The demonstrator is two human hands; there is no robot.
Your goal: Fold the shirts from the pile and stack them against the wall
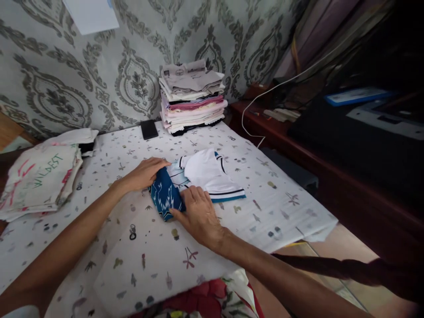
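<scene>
A white and blue shirt (207,170) lies partly folded on the patterned cloth, its striped sleeve edges to the right. Its blue end, with white jagged lines, is folded over on the left side. My left hand (145,173) grips the far edge of this blue fold, fingertips partly hidden behind the cloth. At the near right edge of the same fold, my right hand (200,216) holds the fabric, with the thumb on the blue part and the fingers curled over the white.
A tall stack of folded clothes (192,99) stands against the wall beside a black phone (149,129). Another pile of folded cloth (39,176) sits at the left. On the right, a dark red wooden table (344,207) carries a white cable (281,84).
</scene>
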